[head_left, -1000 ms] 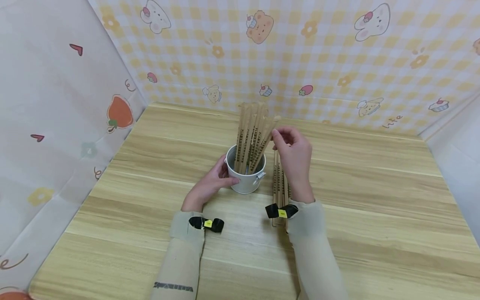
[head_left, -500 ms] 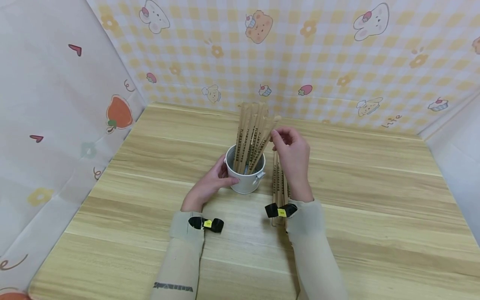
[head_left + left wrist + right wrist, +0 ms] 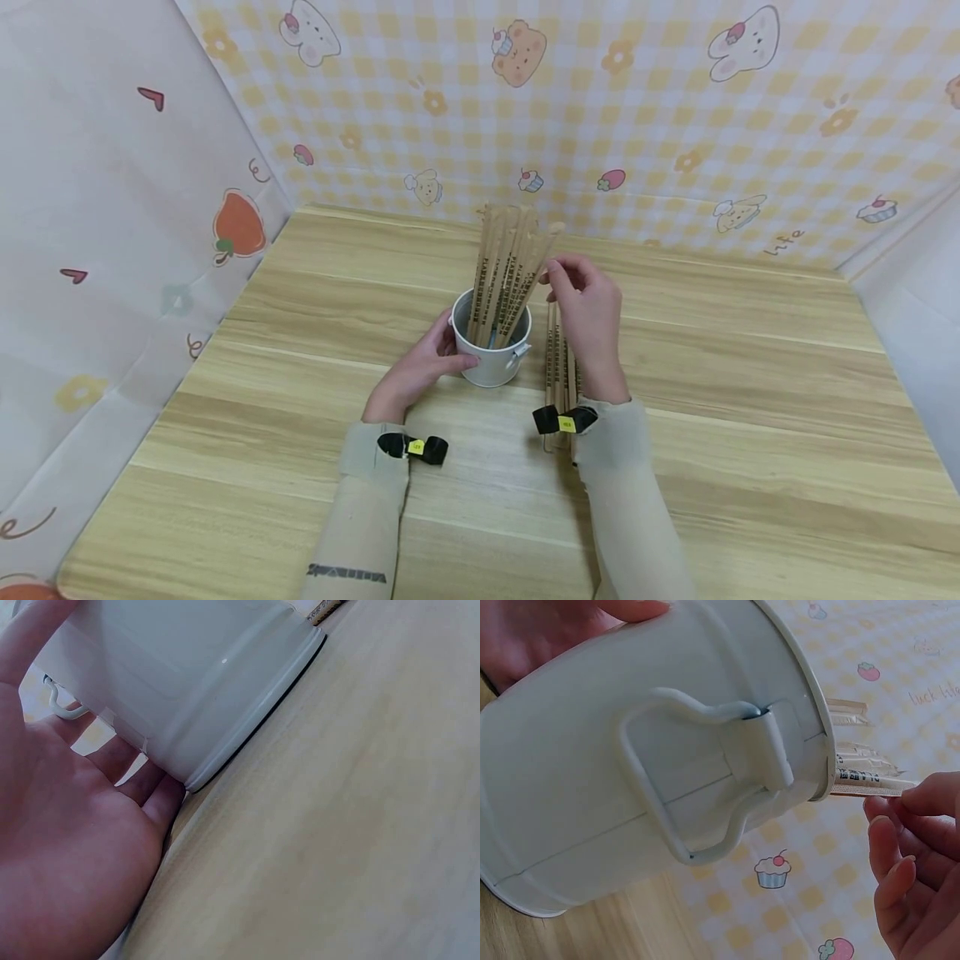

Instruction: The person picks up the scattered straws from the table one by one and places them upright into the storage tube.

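A white metal bucket stands on the table, with several paper-wrapped straws upright and fanned inside it. The left hand curls round the bucket's left side, thumb on its front; the left wrist view shows fingers behind the bucket wall. At the rim's right, the right hand pinches the rightmost wrapped straw between thumb and finger. In the right wrist view the fingertips of the right hand touch that straw just outside the rim.
More wrapped straws lie on the wooden table to the right of the bucket, partly hidden under the right hand and wrist. A checked, patterned cloth hangs behind the table, and a pale patterned cloth is at the left.
The straws' tops in the bucket have shifted slightly, the rightmost one leaning a little farther right. The left hand and bucket have barely moved.
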`<move>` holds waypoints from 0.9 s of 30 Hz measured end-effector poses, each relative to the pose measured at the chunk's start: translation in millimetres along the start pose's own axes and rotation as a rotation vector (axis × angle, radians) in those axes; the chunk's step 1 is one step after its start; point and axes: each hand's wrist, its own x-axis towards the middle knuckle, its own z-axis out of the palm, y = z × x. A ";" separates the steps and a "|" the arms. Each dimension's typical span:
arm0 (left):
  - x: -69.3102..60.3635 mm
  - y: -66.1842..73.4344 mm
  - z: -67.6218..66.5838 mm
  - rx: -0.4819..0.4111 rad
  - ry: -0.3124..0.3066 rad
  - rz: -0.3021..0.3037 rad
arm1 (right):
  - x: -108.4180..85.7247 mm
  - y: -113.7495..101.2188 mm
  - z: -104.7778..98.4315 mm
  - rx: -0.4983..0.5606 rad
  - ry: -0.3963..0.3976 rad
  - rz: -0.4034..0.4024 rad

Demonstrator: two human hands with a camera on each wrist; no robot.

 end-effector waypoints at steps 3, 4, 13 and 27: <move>-0.1 -0.1 0.3 -0.004 -0.001 0.002 | 1.0 0.9 -2.5 0.002 0.011 0.024; -0.2 0.0 0.3 -0.003 -0.001 0.002 | 1.5 1.7 -3.6 0.004 0.016 0.029; -0.2 0.3 1.2 0.001 0.000 0.010 | 7.0 12.4 -19.6 0.017 0.057 0.056; 2.7 -7.3 -2.1 -0.006 0.002 0.007 | 15.9 39.3 -47.3 -0.040 0.032 0.190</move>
